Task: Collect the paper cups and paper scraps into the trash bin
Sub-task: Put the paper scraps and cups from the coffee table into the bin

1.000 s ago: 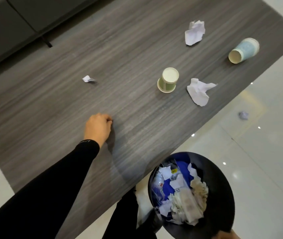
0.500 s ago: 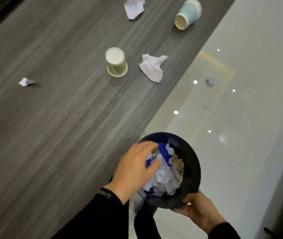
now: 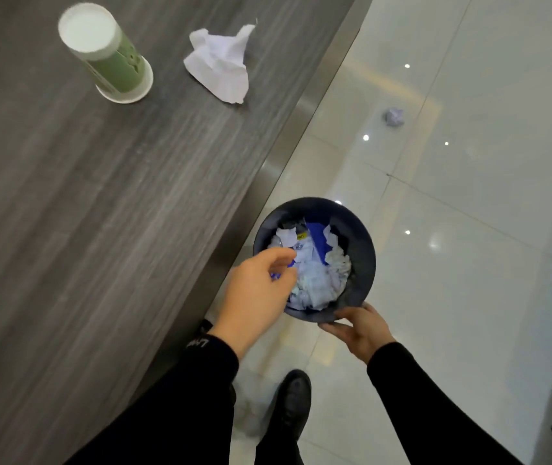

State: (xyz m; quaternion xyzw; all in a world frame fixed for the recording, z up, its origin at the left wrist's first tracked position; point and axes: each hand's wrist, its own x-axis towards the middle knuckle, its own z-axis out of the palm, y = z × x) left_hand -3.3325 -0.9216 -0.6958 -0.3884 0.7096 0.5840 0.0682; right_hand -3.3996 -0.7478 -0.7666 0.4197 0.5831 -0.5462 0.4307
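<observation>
A black shoe [image 3: 293,402] stands on the glossy tiled floor [image 3: 469,229] at the bottom of the frame, between two black sleeves. The right hand [image 3: 357,332] cups the near rim of the trash bin [image 3: 360,260] from below, fingers curled against its dark wall and gripping it. The left hand [image 3: 258,290] hangs over the bin's near-left edge, loosely spread, fingers pointing down and forward into the opening; whether anything lies between them cannot be told, since blue and white bits show just at the fingertips.

The bin is held off the floor just beside the worktop [image 3: 83,229] edge, its round mouth facing up toward the camera. Inside lies a heap of paper scraps [image 3: 318,280], white and crumpled, with a blue sheet toward the far side.

Farther along the grey wood-grain worktop, a green paper cup [image 3: 110,58] stands upside down, wide rim on the surface and white base up, its long axis upright though leaning in the wide-angle view. To its right, near the worktop edge and apart from the cup, lies a crumpled white tissue [image 3: 219,67], one twisted corner pointing away. On the floor beyond, a small paper ball [image 3: 394,116] rests well apart from the bin.
</observation>
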